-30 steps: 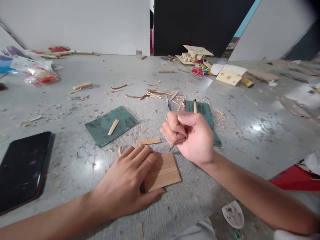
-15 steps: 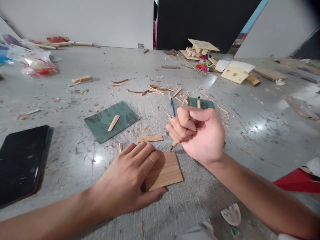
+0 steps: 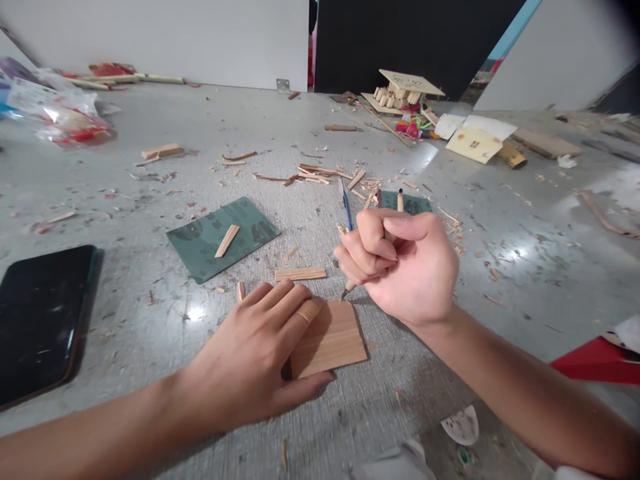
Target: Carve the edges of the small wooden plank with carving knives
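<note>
Head view: nearest, a thin wooden board (image 3: pixel 337 340) is held flat on the table (image 3: pixel 320 443), pinned by the left hand (image 3: pixel 265 330), fingers laid over its left part, thumb along the near edge. Just beyond, a slim tool (image 3: pixel 349 287) is gripped in the curled right hand (image 3: pixel 407 267); its dark point is aimed at the board's far edge, contact not to be told. Hands kept apart from each other. Board judged light, stiff, hardly slippery; splitting along the grain, seen to run crosswise, is to be feared. Best held by flat fingers on the face, well clear of the point. Farther off, a wood strip (image 3: pixel 300 274) is seen, then a green sheet (image 3: pixel 203 245), then scattered shavings (image 3: pixel 320 175).
</note>
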The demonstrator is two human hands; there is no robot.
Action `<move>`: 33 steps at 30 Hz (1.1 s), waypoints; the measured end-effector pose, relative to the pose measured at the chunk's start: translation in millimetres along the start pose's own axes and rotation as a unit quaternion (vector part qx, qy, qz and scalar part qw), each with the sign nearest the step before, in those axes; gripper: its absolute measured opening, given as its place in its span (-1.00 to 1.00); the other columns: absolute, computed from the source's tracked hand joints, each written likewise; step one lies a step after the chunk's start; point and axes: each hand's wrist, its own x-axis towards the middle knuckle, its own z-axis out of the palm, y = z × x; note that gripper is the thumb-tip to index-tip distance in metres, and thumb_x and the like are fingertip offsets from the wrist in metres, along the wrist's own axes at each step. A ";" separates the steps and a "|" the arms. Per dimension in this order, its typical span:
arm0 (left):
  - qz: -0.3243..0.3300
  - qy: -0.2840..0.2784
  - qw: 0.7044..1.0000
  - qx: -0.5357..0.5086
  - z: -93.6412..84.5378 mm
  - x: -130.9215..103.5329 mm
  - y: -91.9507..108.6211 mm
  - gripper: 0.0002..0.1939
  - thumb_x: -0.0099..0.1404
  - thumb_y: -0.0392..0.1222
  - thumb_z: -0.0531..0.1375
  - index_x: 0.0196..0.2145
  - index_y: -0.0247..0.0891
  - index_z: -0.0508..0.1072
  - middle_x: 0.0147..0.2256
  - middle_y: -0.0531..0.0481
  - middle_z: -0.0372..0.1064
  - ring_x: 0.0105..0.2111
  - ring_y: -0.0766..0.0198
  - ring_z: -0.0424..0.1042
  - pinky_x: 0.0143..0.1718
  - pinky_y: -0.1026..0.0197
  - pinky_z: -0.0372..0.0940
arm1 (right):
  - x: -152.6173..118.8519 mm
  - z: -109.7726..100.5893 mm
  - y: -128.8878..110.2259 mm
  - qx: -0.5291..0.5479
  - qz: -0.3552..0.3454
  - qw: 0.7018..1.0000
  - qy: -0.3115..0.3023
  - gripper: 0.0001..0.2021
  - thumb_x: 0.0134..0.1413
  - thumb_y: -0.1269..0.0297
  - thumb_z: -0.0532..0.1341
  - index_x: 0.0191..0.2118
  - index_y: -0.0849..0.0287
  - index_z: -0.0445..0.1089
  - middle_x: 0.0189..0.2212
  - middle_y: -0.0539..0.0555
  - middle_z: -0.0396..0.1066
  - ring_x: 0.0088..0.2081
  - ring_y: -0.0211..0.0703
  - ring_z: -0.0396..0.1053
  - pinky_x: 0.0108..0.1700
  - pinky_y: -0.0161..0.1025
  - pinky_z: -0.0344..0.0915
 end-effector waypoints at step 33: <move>-0.028 -0.017 0.999 0.021 -3.1 -0.7 8.6 -0.50 0.29 0.11 0.24 0.02 -0.32 0.34 -0.12 -0.15 0.35 -0.19 -0.01 0.32 -0.20 -0.07 0.25 | 29.7 8.3 15.9 -0.022 0.134 0.986 0.095 -0.61 0.20 0.25 -0.02 -0.63 0.09 -0.12 -0.72 -0.18 -0.28 -0.66 -0.40 -0.35 -0.68 -0.41 -0.31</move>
